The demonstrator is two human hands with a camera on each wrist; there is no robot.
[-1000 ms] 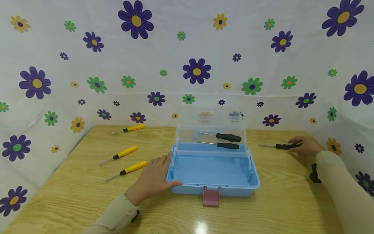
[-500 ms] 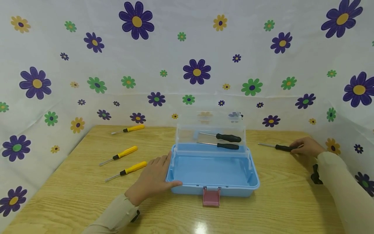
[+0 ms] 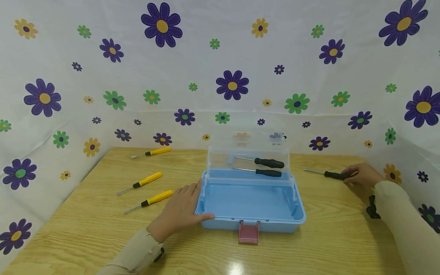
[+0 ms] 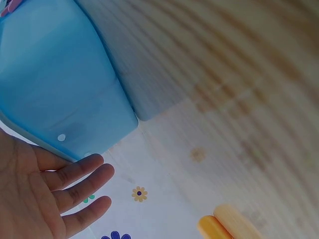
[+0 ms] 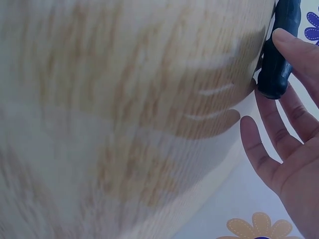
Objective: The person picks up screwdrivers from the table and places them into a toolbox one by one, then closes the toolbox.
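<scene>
Both hands are at work over a wooden table. On one side, the left hand rests against the left end of a blue box. Its fingers are long and straight, and its thumb lies on the front edge. It does not squeeze the box. Off to the other side, the right hand pinches a black screwdriver by the end of its handle. In the right wrist view, the thumb is on one side of the handle and fingers are on the other, with one finger sticking out. This screwdriver is to the right of the box, well apart from it, and its metal tip points left. It is hard to tell if it touches the table.

The box is open, with a pink latch hanging at the front. At the back stands a clear plastic part. Two more black screwdrivers, an upper one and a lower one, show there side by side, tips to the left.

To the left of the box, three yellow screwdrivers lie on the table: one far back, one in the middle and one near the left hand. Behind everything hangs a white flowery cloth.
</scene>
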